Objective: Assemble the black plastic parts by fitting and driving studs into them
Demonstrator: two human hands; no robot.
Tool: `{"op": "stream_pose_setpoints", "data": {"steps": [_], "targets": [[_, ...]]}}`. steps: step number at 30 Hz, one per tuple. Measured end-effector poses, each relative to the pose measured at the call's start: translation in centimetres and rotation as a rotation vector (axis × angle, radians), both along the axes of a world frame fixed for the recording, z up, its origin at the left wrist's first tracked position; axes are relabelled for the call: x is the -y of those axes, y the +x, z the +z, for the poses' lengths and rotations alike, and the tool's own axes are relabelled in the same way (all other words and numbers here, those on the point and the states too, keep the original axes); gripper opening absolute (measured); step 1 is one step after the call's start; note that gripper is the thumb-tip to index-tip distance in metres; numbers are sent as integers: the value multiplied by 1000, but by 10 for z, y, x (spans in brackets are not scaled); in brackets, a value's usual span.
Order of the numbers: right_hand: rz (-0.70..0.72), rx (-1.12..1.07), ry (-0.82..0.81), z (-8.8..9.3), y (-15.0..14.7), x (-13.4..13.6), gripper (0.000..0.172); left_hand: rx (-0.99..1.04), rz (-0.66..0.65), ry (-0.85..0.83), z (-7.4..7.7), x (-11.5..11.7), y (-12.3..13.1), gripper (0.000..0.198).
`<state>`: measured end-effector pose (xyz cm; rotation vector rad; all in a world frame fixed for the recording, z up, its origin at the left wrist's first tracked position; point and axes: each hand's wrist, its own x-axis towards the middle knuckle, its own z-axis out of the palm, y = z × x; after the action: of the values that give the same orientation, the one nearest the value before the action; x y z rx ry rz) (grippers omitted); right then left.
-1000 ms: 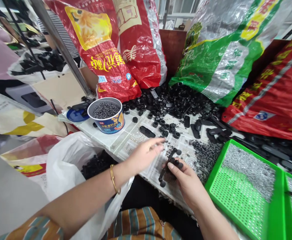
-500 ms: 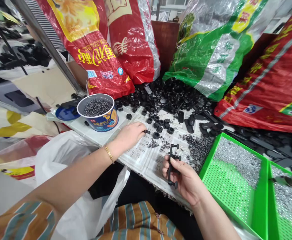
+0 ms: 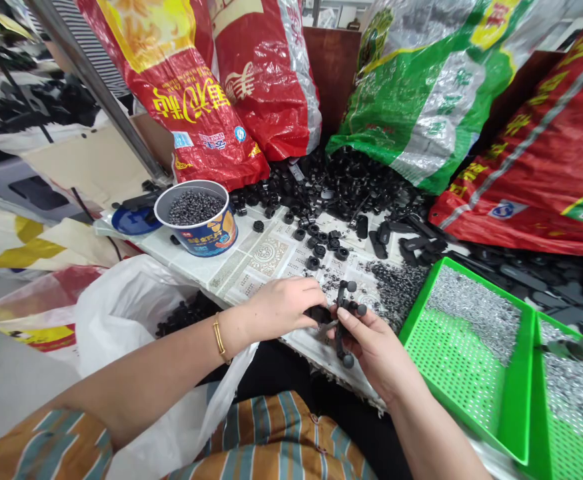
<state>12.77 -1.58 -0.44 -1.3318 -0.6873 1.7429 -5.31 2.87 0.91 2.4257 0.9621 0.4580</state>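
Observation:
Above the table's front edge, my right hand (image 3: 374, 343) is closed around a black plastic bracket (image 3: 341, 345) with round-ended arms, held upright between thumb and fingers. My left hand (image 3: 281, 308) has come up against it from the left. Its fingers pinch a small black plastic part (image 3: 318, 313), partly covered by the fingertips, at the bracket's side. Whether the two pieces touch or are joined, I cannot tell. Just beyond the hands lie several loose black ring-shaped caps (image 3: 320, 241) on the patterned tabletop (image 3: 244, 283).
A blue tub (image 3: 206, 240) of small dark pieces stands at left. Green perforated trays (image 3: 464, 360) with shiny metal bits are at right. Black parts (image 3: 341, 190) heap up below red and green sacks (image 3: 421, 100). A white bag (image 3: 116, 313) hangs open at front left.
My left hand has moved right and toward me from the loose caps, bringing a small black part to the bracket. My right hand stays nearly in place with the bracket.

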Motion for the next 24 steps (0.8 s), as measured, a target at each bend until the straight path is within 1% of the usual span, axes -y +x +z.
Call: {"op": "stream_pose_setpoints", "data": {"steps": [2, 5, 8, 11, 13, 15, 18, 20, 21, 22, 24], "targets": [[-5, 30, 18, -1, 0, 2, 25, 113, 33, -115, -1, 2, 4, 23], [42, 20, 2, -2, 3, 5, 27, 252, 129, -294, -3, 4, 6, 36], [49, 3, -35, -3, 4, 7, 29, 388, 258, -587, -6, 7, 5, 47], [24, 31, -30, -5, 1, 9, 29, 710, 382, -884, -12, 12, 8, 42], [29, 48, -7, -7, -2, 10, 28, 907, 453, -1025, -14, 16, 12, 38], [59, 86, 40, -8, -5, 11, 27, 1021, 537, -1147, -14, 22, 17, 40], [118, 274, 160, -10, -7, 10, 26, 1136, 642, -1274, -10, 30, 24, 52], [141, 402, 225, -11, -6, 8, 25, 1186, 661, -1330, -9, 34, 27, 55], [146, 426, 233, -10, -6, 8, 25, 1201, 659, -1353, -9, 34, 28, 55], [146, 409, 221, -10, -6, 7, 25, 1210, 655, -1366, -9, 35, 29, 54], [125, 280, 157, -7, -6, 6, 26, 1212, 656, -1360, -12, 35, 31, 57]]}}
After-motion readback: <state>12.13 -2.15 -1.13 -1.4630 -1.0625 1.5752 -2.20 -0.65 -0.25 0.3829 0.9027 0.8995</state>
